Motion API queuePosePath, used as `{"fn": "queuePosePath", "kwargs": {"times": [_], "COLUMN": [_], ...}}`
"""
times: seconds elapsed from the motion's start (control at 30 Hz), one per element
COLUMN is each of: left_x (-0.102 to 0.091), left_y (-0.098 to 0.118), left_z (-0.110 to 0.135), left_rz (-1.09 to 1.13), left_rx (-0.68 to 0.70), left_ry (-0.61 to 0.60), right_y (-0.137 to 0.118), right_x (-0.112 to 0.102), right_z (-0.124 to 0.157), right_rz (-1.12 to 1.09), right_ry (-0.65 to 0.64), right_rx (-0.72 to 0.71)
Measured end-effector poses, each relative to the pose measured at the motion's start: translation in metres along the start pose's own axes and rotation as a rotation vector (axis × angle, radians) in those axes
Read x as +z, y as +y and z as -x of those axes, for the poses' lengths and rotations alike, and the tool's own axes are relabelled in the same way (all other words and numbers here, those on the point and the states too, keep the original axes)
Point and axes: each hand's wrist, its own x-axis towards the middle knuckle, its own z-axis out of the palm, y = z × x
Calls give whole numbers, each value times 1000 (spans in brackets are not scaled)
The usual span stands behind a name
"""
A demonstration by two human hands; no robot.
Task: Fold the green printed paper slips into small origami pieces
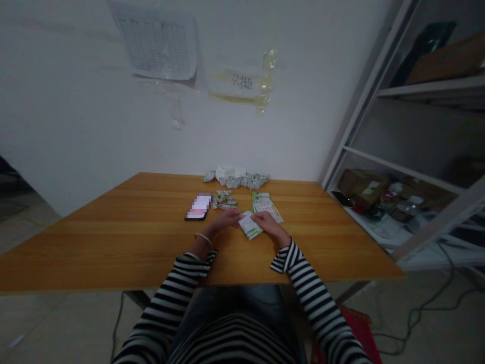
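Note:
Between my two hands is a small white and green printed paper [250, 226], held just above the wooden table. My left hand [226, 219] pinches its upper left edge. Fingers of my right hand [267, 222] close on its upper right side. Behind my right hand lie more printed leaflets [265, 203], white with green and orange. Crumpled green-patterned paper pieces [225, 202] sit just beyond my left hand. To the left of them rests a phone [199, 206] with a lit, blurred screen.
Along the wall at the table's back edge is a row of crumpled patterned packets [248, 180] with white tissue-like paper [224, 175]. At the right stands a white shelf unit [405, 179] with cardboard boxes [364, 188], bottles and another phone [342, 198]. Cables [413, 316] run over the floor.

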Motion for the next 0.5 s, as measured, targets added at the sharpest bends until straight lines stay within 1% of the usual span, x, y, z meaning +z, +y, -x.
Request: {"fn": "queuePosePath", "kwargs": {"times": [0.1,0.23,0.33,0.5], "left_x": [3,5,6,12], "left_y": [-5,-13,-19,-22], "left_z": [-3,-10,-15,-19], "left_rz": [12,22,-23,-114], "left_rx": [-8,-22,-53,-50], "left_ry": [23,104,144,217], "right_y": [1,3,4,7], "right_x": [6,14,19,26], "right_z": [-2,-6,-6,-5], "right_rz": [54,124,170,215], "right_ry": [28,137,206,312], "right_rx": [-8,-16,-15,8]}}
